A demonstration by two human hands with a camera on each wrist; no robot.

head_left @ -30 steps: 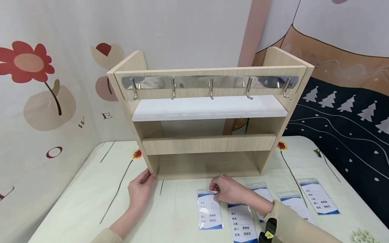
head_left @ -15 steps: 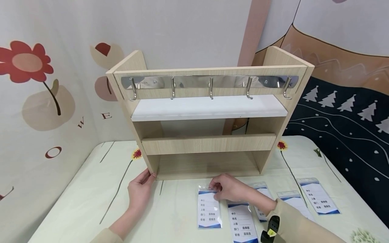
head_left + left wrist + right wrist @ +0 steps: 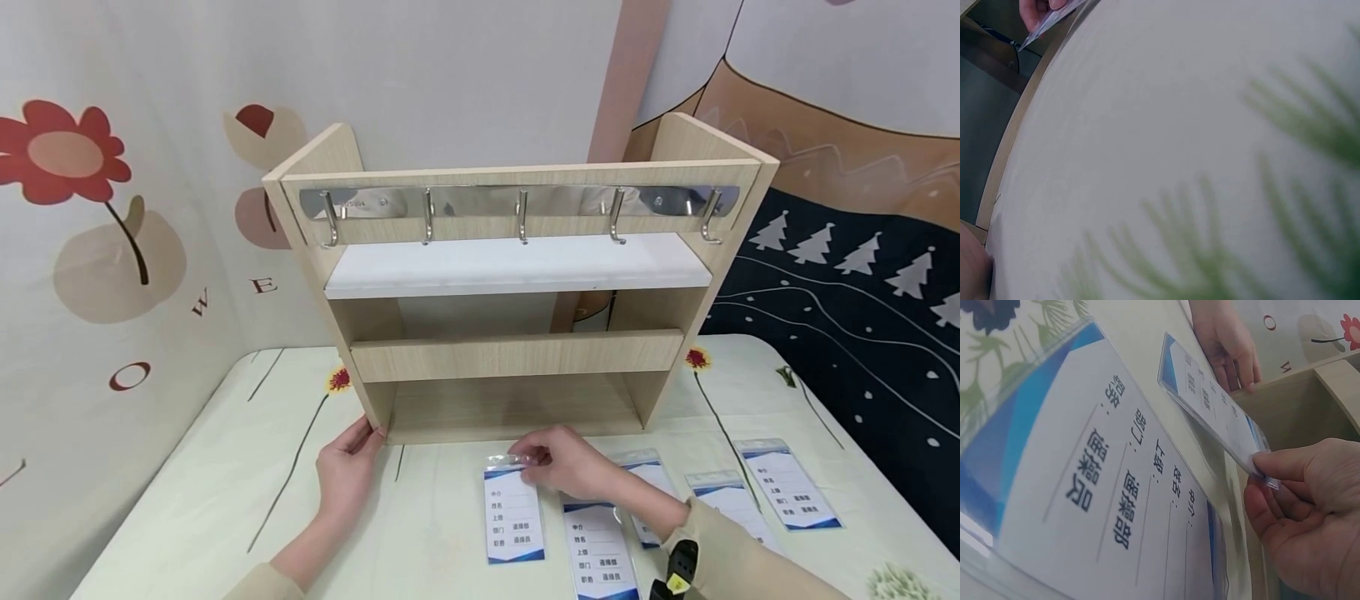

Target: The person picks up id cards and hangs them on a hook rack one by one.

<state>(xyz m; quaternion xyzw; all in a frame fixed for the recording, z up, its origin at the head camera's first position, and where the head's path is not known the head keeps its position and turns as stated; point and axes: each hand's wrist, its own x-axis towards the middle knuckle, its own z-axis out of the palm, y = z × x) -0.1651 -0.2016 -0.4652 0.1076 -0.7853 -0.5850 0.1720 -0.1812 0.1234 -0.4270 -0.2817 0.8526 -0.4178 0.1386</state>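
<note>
Between thumb and fingers my right hand (image 3: 566,463) pinches the top edge of a blue-and-white badge card (image 3: 513,515) in a clear plastic sleeve. The right wrist view shows that card (image 3: 1210,403) tilted up off the tabletop at the pinched end. My left hand (image 3: 348,471) grips the lower left front corner of a small wooden shelf (image 3: 517,354), thumb in front. A second badge card (image 3: 600,550) lies just right of the held one, and another (image 3: 651,475) is partly hidden under the right forearm.
Two more badge cards (image 3: 795,487) (image 3: 731,500) lie at the right of the flower-print table (image 3: 442,533). Across the shelf's upper board runs a metal strip with several hooks (image 3: 522,217). A white board (image 3: 517,265) sits below it. Printed curtains (image 3: 480,75) hang behind.
The right hand has moved slightly left and away from me, and the pinched badge card has shifted with it. The left hand keeps its grip on the shelf corner.
</note>
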